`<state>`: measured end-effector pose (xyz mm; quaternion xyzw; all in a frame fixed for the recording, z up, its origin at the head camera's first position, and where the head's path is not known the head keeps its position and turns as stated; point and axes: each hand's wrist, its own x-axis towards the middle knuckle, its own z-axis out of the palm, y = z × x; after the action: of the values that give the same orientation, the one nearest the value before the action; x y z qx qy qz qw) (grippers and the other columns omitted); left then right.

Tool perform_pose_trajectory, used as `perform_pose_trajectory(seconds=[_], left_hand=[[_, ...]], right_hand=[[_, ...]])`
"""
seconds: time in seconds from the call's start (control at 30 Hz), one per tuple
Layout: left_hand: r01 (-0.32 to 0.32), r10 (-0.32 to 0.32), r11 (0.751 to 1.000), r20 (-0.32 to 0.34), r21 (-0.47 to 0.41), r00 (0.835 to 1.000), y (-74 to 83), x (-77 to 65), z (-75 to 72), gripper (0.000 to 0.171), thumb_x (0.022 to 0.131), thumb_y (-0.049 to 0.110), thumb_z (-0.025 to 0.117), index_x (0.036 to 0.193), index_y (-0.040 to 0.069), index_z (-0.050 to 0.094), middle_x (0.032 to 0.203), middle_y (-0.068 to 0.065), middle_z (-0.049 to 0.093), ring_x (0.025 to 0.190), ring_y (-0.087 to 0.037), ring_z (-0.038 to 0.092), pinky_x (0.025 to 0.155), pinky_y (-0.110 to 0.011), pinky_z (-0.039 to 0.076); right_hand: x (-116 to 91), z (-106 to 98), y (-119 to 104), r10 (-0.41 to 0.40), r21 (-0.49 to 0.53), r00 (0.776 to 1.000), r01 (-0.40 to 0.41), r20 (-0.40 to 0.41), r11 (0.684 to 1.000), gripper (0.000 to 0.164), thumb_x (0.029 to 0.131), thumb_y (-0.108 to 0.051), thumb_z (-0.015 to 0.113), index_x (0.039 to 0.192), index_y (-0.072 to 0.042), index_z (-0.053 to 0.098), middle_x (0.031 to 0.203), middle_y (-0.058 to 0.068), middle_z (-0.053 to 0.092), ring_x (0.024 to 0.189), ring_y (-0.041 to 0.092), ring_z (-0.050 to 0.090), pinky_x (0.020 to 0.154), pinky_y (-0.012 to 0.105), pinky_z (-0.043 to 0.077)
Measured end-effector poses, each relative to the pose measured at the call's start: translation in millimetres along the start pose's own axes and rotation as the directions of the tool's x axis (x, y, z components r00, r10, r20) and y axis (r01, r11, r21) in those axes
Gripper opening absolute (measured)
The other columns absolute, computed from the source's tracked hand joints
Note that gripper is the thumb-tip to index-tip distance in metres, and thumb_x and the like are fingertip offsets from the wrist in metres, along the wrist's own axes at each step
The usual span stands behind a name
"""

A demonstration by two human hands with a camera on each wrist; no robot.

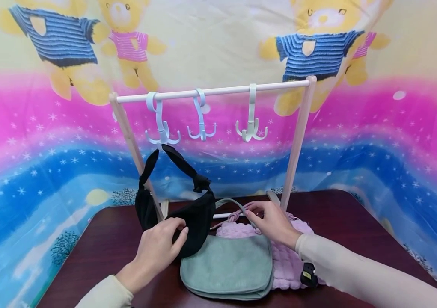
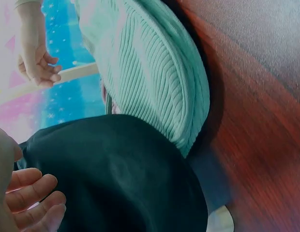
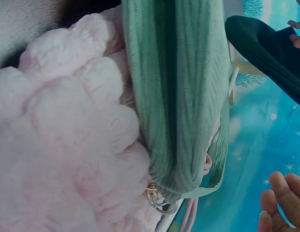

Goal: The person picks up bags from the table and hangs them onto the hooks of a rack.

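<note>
A black shoulder bag [image 1: 199, 218] with a knotted strap hangs from the leftmost pale blue hook [image 1: 163, 134] on the rack. Close in front of it is my left hand [image 1: 160, 241], fingers loosely bent; the left wrist view shows nothing in its grasp. A green corduroy bag [image 1: 227, 265] leans on a pink puffy bag [image 1: 291, 256] on the table. Above the green bag, near its raised strap [image 1: 233, 202], is my right hand [image 1: 270, 222]. Its fingers [image 3: 280, 193] are loosely bent and apart from the strap in the right wrist view.
The wooden rack [image 1: 218, 91] stands at the back of the dark red table [image 1: 341, 222]. Another pale blue hook [image 1: 201, 124] and a pale green hook [image 1: 251, 124] hang on its bar with nothing on them. A printed cloth [image 1: 395, 128] surrounds the table's back and sides.
</note>
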<state>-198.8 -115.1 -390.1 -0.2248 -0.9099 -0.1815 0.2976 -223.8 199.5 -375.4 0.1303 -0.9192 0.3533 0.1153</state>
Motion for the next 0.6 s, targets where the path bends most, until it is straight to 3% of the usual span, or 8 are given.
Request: perform_pose_trajectory(seconds=[0.37,0.6], left_hand=[[-0.033,0.035,0.999,0.095,-0.016,0.995,16.6,0.2,16.6,0.006,0.093,0.030,0.073,0.095,0.025,0.071,0.084,0.013,0.069,0.069,-0.002,0.060,0.056,-0.020,0.047],[-0.080,0.086,0.996,0.131,-0.050,0.988,27.8,-1.5,27.4,0.008,0.092,0.028,0.073,0.096,0.021,0.072,0.085,0.009,0.071,0.069,-0.005,0.062,0.054,-0.021,0.046]], right_hand=[[0.4,5.3,8.2,0.043,-0.026,0.999,-0.042,0.024,0.999,0.013,0.097,-0.024,0.068,0.101,-0.017,0.077,0.105,-0.002,0.076,0.076,0.002,0.065,0.068,0.025,0.052],[3.4,5.9,11.2,0.041,-0.027,0.998,-0.041,0.036,0.999,0.014,0.097,-0.024,0.067,0.102,-0.016,0.077,0.098,-0.003,0.076,0.075,0.003,0.066,0.068,0.026,0.053]])
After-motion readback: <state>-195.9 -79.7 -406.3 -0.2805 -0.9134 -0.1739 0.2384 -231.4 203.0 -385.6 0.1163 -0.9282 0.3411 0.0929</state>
